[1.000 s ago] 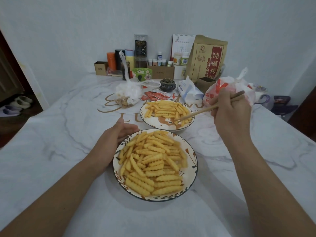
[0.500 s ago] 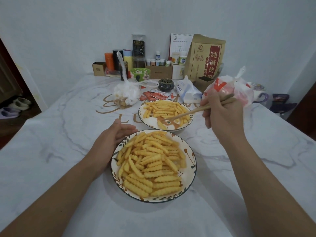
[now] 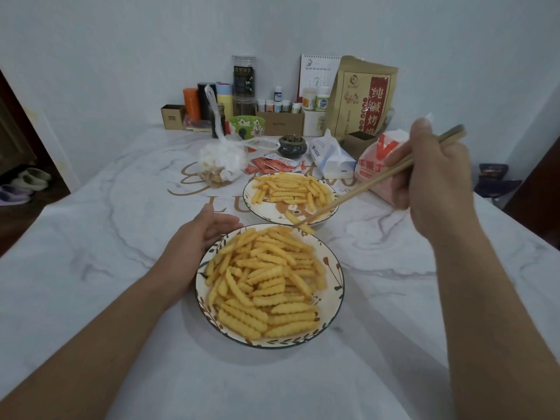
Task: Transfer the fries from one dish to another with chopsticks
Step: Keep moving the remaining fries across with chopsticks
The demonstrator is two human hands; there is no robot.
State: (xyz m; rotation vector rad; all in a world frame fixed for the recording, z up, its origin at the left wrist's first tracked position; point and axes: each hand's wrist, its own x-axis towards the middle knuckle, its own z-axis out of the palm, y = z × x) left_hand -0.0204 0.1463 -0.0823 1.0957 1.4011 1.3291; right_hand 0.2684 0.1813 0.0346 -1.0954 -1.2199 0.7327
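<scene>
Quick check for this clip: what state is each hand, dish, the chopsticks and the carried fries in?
Right hand: grips chopsticks.
Chopsticks: tips pinch fries.
Fries: lifted, between dishes.
Far dish: part full.
Near dish: heaped.
Left hand: open, against near dish's rim.

Crinkle fry in chopsticks, between near dish, far dish

**Counts on the marble table**

Two dishes of crinkle fries: near dish, far dish. One pair of chopsticks, pinching one fry. Two hands: left hand, right hand. Two white plastic bags. One tissue pack. One brown paper bag.
</scene>
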